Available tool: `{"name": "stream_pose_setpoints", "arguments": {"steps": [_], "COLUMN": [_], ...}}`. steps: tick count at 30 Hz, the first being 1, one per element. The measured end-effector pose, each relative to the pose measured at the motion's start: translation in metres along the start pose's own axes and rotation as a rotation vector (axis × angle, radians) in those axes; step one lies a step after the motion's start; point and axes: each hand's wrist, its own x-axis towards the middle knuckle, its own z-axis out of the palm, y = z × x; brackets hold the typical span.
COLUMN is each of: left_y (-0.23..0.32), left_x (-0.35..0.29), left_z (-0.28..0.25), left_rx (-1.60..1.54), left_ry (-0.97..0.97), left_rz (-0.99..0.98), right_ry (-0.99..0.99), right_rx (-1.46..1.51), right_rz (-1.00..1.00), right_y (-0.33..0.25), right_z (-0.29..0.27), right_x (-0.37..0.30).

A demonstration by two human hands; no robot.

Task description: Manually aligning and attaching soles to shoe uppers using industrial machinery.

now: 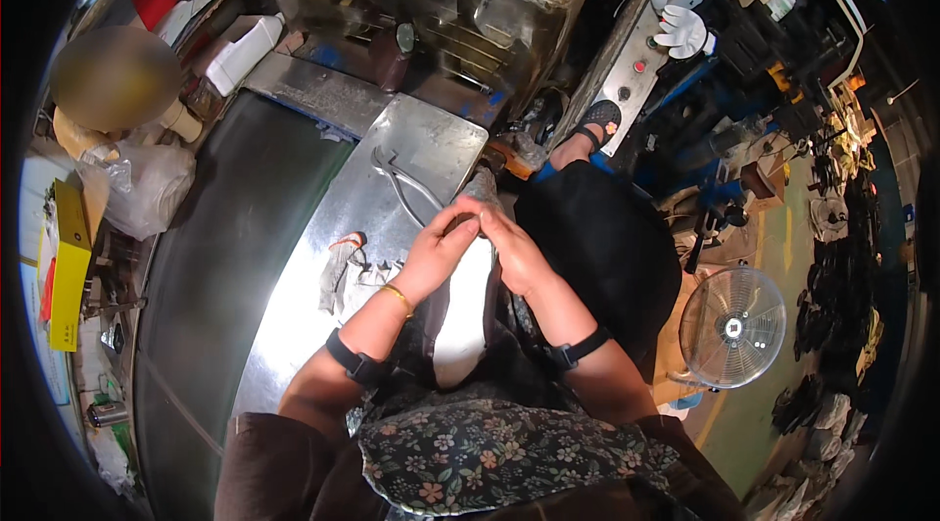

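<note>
A shoe [462, 315] lies lengthwise in my lap, its long white sole face up and dark brown material along its sides. My left hand [439, 255] and my right hand [514, 249] meet at its far end. Their fingers are bent over that end and the fingertips touch, so the part beneath is hidden. Just beyond my left hand, a pair of metal pincers [397, 176] rests on the shiny metal tabletop [431, 132]. Crumpled pale work gloves [345, 276] lie on the same top, left of my left forearm.
A dark conveyor belt [220, 217] runs along the left. Across it are a person [88, 144], a clear plastic bag [152, 188] and a yellow box [67, 266]. A machine [421, 2] stands ahead. A fan [732, 328] and a control panel [632, 75] are on the right.
</note>
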Motion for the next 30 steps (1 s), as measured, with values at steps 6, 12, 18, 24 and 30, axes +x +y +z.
{"name": "stream_pose_setpoints", "arguments": {"steps": [6,12,18,24,30], "left_y": [-0.002,-0.014,-0.005,0.004,0.087], "left_x": [-0.004,-0.002,0.006,-0.005,-0.056], "left_z": [-0.002,0.001,-0.018,0.031,0.033], "left_rx": [-0.159,-0.009,-0.284,0.474,0.306], "left_ry": [-0.051,0.003,-0.171,0.098,-0.295], "left_rz": [-0.065,0.057,-0.085,0.095,0.236], "right_ry": [0.115,-0.029,0.061,0.015,-0.368], "right_rx": [-0.538,-0.259,0.092,0.298,-0.144], "right_rz": [-0.226,-0.116,0.007,0.200,0.482], "right_y": [-0.001,-0.007,-0.003,-0.036,-0.092], "right_z": [0.013,-0.004,0.002,-0.031,-0.078], "right_x": [-0.013,-0.024,-0.022,-0.033,-0.110]}}
